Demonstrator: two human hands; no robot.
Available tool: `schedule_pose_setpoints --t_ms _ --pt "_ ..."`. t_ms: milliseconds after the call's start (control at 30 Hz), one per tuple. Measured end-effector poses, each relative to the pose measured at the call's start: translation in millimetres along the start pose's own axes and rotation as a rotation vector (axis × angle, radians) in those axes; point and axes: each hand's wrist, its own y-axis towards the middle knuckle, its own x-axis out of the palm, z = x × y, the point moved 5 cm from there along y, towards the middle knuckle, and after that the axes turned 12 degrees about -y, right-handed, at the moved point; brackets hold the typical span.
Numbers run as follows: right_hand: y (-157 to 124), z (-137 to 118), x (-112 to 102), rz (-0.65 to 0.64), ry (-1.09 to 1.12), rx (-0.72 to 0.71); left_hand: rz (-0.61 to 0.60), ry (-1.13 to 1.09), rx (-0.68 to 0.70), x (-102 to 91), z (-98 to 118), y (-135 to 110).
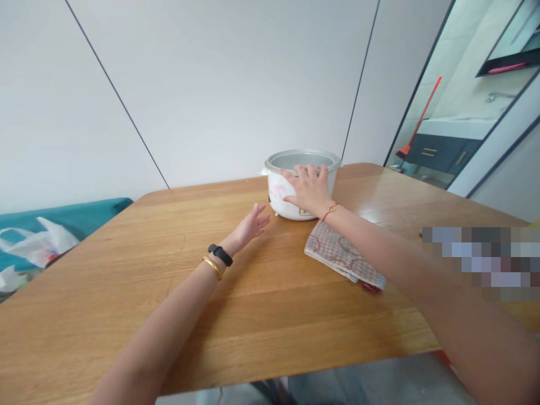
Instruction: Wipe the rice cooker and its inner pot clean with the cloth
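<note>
A white rice cooker (278, 194) without a lid stands near the far edge of the wooden table (126, 292), its grey rim facing up. Across its front spreads my right hand (310, 188), fingers apart, fingertips at the rim; whether they press on it I cannot tell. My left hand (248, 228) hovers over the table to the left and nearer to me, fingers stretched out and holding nothing. Under my right forearm lies a folded checked cloth (337, 253), with a small dark red thing (372, 287) at its near edge.
A pale panelled wall (236, 84) rises behind the table. To the left, plastic bags (46, 242) lie on a teal seat (97, 211). A blurred-out item (485, 259) is at the right. Beyond a doorway, an orange broom (422, 115) leans near a dark cabinet (441, 152).
</note>
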Motion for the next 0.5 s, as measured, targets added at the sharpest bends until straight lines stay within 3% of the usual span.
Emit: schedule_pose_setpoints --t_ms 133,233,367,500 --pt "5 75 41 -0.076 -0.084 0.040 -0.199 0.696 0.079 12.8 -20 -39" --pt "4 126 64 -0.108 -0.138 0.038 -0.280 1.073 0.079 3.9 -33 -74" --pt "3 168 89 -0.134 -0.151 0.100 -0.187 1.257 0.048 -37.5 -33 -98" --pt "6 183 109 -0.137 -0.085 0.187 0.010 1.298 -0.010 -86.4 -29 -98"
